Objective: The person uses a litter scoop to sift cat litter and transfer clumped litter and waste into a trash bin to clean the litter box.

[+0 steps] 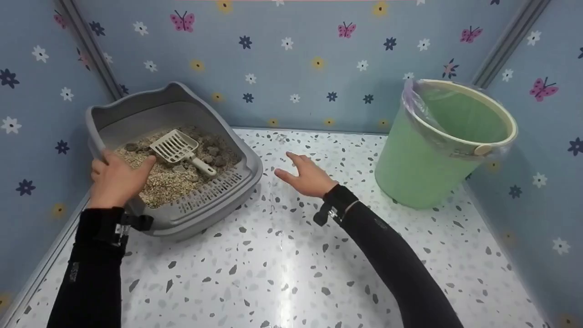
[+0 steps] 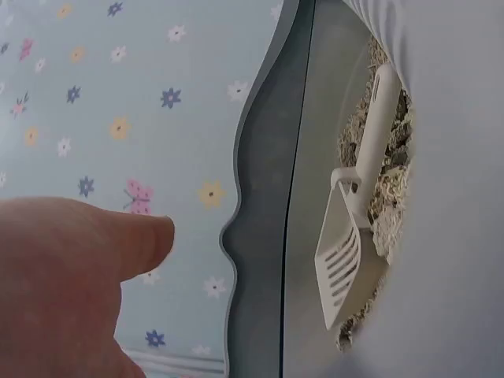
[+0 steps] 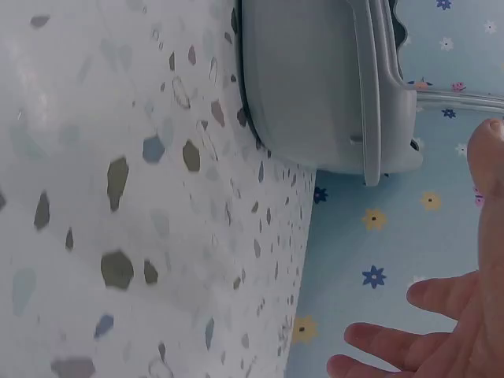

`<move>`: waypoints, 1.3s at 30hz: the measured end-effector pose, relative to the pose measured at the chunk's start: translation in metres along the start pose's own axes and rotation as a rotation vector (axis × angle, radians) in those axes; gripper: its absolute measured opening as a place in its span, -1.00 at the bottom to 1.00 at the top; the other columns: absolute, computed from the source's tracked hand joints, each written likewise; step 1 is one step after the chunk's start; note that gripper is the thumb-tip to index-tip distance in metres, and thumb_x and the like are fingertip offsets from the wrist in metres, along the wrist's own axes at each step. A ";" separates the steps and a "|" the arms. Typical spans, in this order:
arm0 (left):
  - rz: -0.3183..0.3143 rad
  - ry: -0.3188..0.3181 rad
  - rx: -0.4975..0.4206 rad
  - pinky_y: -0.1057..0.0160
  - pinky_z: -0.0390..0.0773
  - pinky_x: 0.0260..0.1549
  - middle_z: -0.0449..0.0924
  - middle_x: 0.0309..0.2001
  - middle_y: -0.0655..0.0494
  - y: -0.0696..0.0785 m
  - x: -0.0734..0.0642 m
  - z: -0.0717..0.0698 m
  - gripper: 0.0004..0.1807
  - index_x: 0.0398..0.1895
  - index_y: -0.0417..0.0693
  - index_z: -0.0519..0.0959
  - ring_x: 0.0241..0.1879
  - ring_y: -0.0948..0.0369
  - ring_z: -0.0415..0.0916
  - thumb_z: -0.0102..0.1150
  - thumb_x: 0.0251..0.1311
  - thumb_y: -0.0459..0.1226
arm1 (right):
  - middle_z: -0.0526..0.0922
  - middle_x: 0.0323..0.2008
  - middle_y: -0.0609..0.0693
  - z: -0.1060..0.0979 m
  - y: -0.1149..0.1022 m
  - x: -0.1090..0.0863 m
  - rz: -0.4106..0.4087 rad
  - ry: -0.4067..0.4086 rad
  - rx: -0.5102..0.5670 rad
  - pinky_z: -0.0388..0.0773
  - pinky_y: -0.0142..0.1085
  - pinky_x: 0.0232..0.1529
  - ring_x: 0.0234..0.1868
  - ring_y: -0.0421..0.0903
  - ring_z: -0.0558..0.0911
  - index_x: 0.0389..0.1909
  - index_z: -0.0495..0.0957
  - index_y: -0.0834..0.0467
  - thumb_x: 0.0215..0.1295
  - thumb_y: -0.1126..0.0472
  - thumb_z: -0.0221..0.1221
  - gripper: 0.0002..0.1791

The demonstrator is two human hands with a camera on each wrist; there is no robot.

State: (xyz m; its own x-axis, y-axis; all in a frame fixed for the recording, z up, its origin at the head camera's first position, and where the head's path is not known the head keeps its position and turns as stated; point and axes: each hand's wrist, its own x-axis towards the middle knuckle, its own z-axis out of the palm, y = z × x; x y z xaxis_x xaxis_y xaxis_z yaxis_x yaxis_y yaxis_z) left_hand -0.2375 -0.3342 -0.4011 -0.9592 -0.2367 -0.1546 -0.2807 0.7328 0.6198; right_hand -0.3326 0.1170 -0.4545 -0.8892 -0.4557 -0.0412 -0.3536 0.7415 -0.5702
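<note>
A grey litter box [image 1: 205, 217] stands on the floor at the left, holding tan pellet litter [image 1: 166, 187] with darker clumps. On the litter lies a cream slotted litter scoop [image 1: 175, 148], its handle slanting toward the box's front right. My left hand [image 1: 117, 180] is at the box's left rim, thumb spread from the fingers; whether it touches the rim I cannot tell. In the left wrist view, the left hand [image 2: 71, 283] shows beside the box wall. My right hand [image 1: 310, 176] hangs over the floor right of the box, fingers extended, holding nothing.
A green bin [image 1: 410, 168] with a cream rim and a clear liner stands at the right. Blue flowered walls [image 1: 291, 68] close in the back and both sides. Speckled white floor [image 1: 255, 273] runs between the box and the bin.
</note>
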 end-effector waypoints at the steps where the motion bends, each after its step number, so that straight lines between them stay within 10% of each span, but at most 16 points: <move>1: -0.020 -0.025 -0.025 -0.72 0.02 0.42 -0.73 0.51 -0.86 -0.005 0.000 -0.003 0.54 0.56 -0.40 -0.83 0.50 -0.80 -0.28 -0.29 0.36 0.66 | 0.23 0.72 0.25 0.006 -0.003 0.004 -0.002 0.001 0.041 0.26 0.12 0.67 0.70 0.20 0.26 0.83 0.05 0.10 0.64 -0.51 -0.02 0.05; 6: -0.076 -0.091 -0.155 -0.66 -0.16 0.50 -0.82 0.52 -0.78 -0.028 -0.001 -0.010 0.56 0.52 -0.31 -0.91 0.53 -0.76 -0.41 -0.18 0.35 0.64 | 0.38 0.62 0.31 0.042 -0.019 0.025 -0.012 0.007 0.278 0.40 0.04 0.60 0.61 0.19 0.43 0.80 0.08 0.21 0.71 -0.36 0.05 -0.02; 13: -0.022 -0.104 -0.233 -0.57 -0.02 0.55 -0.40 0.57 -0.85 -0.056 -0.002 0.001 0.38 0.56 -0.18 -0.92 0.56 -0.68 -0.09 -0.07 0.59 0.39 | 0.54 0.47 0.28 0.070 -0.038 0.042 0.016 0.041 0.501 0.72 -0.15 0.22 0.33 0.10 0.67 0.73 0.22 0.28 0.72 -0.24 0.14 -0.12; 29: 0.108 -0.054 -0.271 -0.48 0.46 0.35 0.05 0.51 -0.85 -0.062 0.007 0.010 0.18 0.68 -0.16 -0.78 0.38 -0.56 0.37 0.00 0.66 -0.03 | 0.69 0.23 0.14 0.065 -0.048 0.047 0.070 0.084 0.490 0.68 -0.22 0.17 0.10 -0.05 0.71 0.51 0.48 0.29 0.57 -0.26 0.33 -0.18; 39: 0.148 -0.052 -0.249 -0.50 0.36 0.42 -0.40 0.68 -0.67 -0.059 0.013 0.013 0.11 0.69 -0.23 -0.72 0.58 -0.57 0.04 -0.08 0.68 -0.04 | 0.61 -0.05 0.12 0.061 -0.052 0.038 0.161 0.100 0.605 0.72 -0.25 -0.20 -0.20 -0.07 0.64 0.10 0.49 0.26 0.41 -0.07 0.45 -0.44</move>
State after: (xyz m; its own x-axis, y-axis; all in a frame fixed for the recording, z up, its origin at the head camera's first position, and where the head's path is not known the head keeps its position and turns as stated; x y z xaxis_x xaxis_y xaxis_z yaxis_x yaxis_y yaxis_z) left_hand -0.2336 -0.3721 -0.4496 -0.9914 -0.1008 -0.0838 -0.1268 0.5767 0.8071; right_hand -0.3306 0.0310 -0.4762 -0.9506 -0.2919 -0.1053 -0.0122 0.3742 -0.9273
